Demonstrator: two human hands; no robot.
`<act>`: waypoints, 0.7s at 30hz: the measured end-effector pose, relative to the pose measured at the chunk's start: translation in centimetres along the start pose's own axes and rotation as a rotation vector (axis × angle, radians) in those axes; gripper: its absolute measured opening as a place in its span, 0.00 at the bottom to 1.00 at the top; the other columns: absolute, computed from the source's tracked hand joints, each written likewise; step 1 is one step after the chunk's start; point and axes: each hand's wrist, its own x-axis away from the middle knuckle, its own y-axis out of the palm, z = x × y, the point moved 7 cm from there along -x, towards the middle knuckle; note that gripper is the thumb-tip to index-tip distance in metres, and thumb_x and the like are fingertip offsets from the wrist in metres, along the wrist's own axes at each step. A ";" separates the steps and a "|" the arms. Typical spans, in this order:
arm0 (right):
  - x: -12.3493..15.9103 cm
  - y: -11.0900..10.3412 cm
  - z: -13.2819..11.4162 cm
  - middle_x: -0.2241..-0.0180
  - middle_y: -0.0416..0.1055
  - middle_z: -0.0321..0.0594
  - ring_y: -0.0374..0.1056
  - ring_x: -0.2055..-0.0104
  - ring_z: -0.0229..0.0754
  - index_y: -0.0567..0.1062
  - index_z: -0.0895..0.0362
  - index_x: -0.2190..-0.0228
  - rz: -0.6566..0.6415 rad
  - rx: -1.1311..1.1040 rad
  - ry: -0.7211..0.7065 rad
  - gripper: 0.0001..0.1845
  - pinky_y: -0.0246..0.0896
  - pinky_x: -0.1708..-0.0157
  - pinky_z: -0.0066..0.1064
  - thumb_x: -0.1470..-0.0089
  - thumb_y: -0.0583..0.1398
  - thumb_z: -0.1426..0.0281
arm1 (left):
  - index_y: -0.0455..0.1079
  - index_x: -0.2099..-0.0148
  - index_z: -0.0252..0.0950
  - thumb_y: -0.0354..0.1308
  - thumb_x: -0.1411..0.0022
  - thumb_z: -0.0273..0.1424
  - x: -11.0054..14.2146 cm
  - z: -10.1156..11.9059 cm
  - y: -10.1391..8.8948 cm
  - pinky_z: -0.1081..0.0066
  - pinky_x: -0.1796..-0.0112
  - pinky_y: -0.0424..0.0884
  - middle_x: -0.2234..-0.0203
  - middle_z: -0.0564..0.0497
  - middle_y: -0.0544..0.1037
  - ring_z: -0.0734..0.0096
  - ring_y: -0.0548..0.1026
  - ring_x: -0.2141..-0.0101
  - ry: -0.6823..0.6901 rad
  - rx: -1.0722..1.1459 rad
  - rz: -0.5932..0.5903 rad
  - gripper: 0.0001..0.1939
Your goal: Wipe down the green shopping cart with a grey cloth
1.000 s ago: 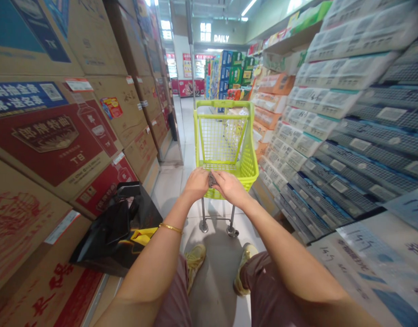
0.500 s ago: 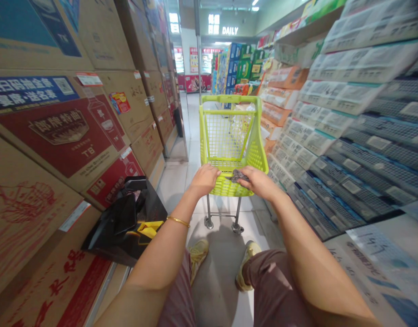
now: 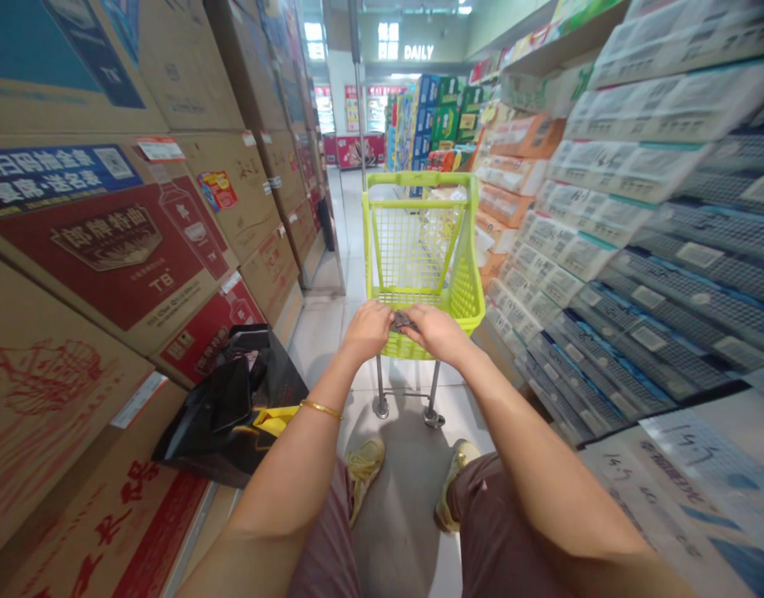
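Observation:
A yellow-green plastic shopping cart (image 3: pixel 472 299) on metal legs with casters stands in front of me. My left hand (image 3: pixel 368 330) is closed over the left part of its near edge, fingers wrapped on the handle. A crumpled dark grey cloth (image 3: pixel 402 322) lies under the fingers of my right hand (image 3: pixel 438 332), pressed on the handle close beside the left hand. Both hands hide much of the handle. The basket's grid back and perforated side show no goods inside.
Stacked cardboard cartons (image 3: pixel 108 241) line the left, with an open black bag (image 3: pixel 232 407) low beside my left forearm. On the right rise stacks of packaged goods (image 3: pixel 637 249). A tiled floor (image 3: pixel 350 224) runs ahead past a glass door edge to more shelves.
My right hand has slid left along the handle with the grey cloth, closing up to my left hand. The left hand stays at nearly the same place. The cart is almost unmoved.

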 end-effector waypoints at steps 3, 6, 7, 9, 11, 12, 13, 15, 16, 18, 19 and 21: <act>1.1 -1.1 2.2 0.64 0.71 0.43 0.66 0.62 0.41 0.73 0.58 0.61 -0.006 -0.063 -0.015 0.11 0.58 0.62 0.28 0.45 0.56 0.68 | 0.68 0.67 0.35 0.42 0.35 0.30 0.0 0.0 -0.4 0.61 0.54 0.66 0.69 0.45 0.74 0.62 0.70 0.60 0.006 0.009 -0.007 0.14; 2.6 -2.2 4.7 0.65 0.72 0.42 0.67 0.62 0.40 0.74 0.58 0.63 0.003 -0.134 0.005 0.09 0.58 0.62 0.28 0.46 0.57 0.69 | 0.68 0.68 0.35 0.42 0.35 0.30 0.0 0.1 -0.5 0.61 0.55 0.66 0.69 0.44 0.74 0.62 0.70 0.61 0.000 0.017 -0.018 0.15; 3.0 -2.5 5.3 0.65 0.72 0.42 0.67 0.62 0.40 0.75 0.58 0.64 0.006 -0.146 0.018 0.09 0.59 0.62 0.28 0.46 0.57 0.69 | 0.68 0.69 0.35 0.42 0.35 0.30 -0.1 0.1 -0.5 0.61 0.55 0.66 0.69 0.44 0.74 0.62 0.70 0.61 -0.002 0.017 -0.017 0.15; 3.4 -2.7 5.8 0.64 0.72 0.42 0.67 0.62 0.41 0.75 0.58 0.63 0.013 -0.129 0.040 0.10 0.59 0.61 0.28 0.46 0.57 0.68 | 0.68 0.69 0.34 0.42 0.35 0.30 -0.1 0.1 -0.5 0.61 0.54 0.66 0.70 0.44 0.75 0.61 0.70 0.61 -0.011 0.012 -0.008 0.16; 3.2 -2.5 5.3 0.63 0.72 0.44 0.67 0.60 0.42 0.74 0.58 0.61 0.013 -0.073 0.047 0.11 0.59 0.60 0.29 0.46 0.57 0.68 | 0.68 0.69 0.34 0.42 0.35 0.30 -0.1 0.1 -0.3 0.60 0.54 0.66 0.70 0.44 0.74 0.60 0.70 0.61 -0.025 0.006 0.003 0.15; 2.9 -2.2 4.6 0.63 0.72 0.45 0.67 0.59 0.42 0.74 0.59 0.60 0.012 -0.048 0.047 0.12 0.59 0.59 0.30 0.45 0.57 0.68 | 0.68 0.69 0.34 0.42 0.35 0.30 -0.1 0.1 -0.1 0.60 0.55 0.66 0.70 0.43 0.74 0.60 0.70 0.61 -0.030 0.005 0.008 0.15; 2.5 -1.8 3.8 0.62 0.72 0.46 0.67 0.58 0.43 0.73 0.59 0.59 0.010 -0.029 0.045 0.13 0.59 0.58 0.30 0.45 0.57 0.68 | 0.68 0.69 0.34 0.41 0.35 0.29 -0.2 0.2 -0.1 0.59 0.55 0.66 0.70 0.43 0.74 0.60 0.70 0.62 -0.032 0.006 0.015 0.16; 1.5 -1.0 1.9 0.61 0.71 0.47 0.66 0.57 0.43 0.72 0.60 0.56 0.026 -0.007 0.039 0.15 0.59 0.57 0.31 0.44 0.56 0.67 | 0.68 0.69 0.34 0.41 0.35 0.29 -0.2 0.3 0.1 0.59 0.56 0.66 0.70 0.43 0.74 0.60 0.70 0.62 -0.029 0.003 0.029 0.16; 1.0 -0.6 0.9 0.60 0.70 0.48 0.65 0.56 0.44 0.71 0.60 0.55 0.035 0.007 0.035 0.15 0.58 0.56 0.32 0.43 0.55 0.67 | 0.68 0.69 0.34 0.41 0.36 0.29 -0.2 0.4 0.1 0.59 0.56 0.66 0.70 0.43 0.74 0.60 0.70 0.62 -0.029 -0.005 0.034 0.15; 0.2 0.0 -0.3 0.59 0.70 0.49 0.65 0.56 0.45 0.70 0.60 0.55 0.055 0.043 0.069 0.15 0.58 0.56 0.33 0.42 0.54 0.68 | 0.68 0.69 0.34 0.42 0.37 0.27 -0.1 0.4 0.1 0.60 0.57 0.67 0.70 0.43 0.74 0.61 0.71 0.63 -0.029 -0.029 0.033 0.14; 0.0 0.2 -0.7 0.59 0.70 0.49 0.65 0.56 0.45 0.70 0.60 0.54 0.053 0.044 0.069 0.15 0.58 0.56 0.33 0.42 0.53 0.68 | 0.68 0.69 0.34 0.42 0.37 0.27 -0.1 0.3 0.0 0.60 0.57 0.67 0.70 0.44 0.74 0.61 0.71 0.63 -0.028 -0.039 0.030 0.13; -0.2 0.2 -0.7 0.60 0.70 0.48 0.65 0.57 0.44 0.70 0.59 0.55 0.032 0.026 0.056 0.15 0.58 0.57 0.32 0.42 0.53 0.68 | 0.68 0.69 0.35 0.42 0.37 0.27 0.0 0.2 -0.1 0.61 0.56 0.67 0.70 0.45 0.75 0.62 0.71 0.62 -0.021 -0.045 0.024 0.14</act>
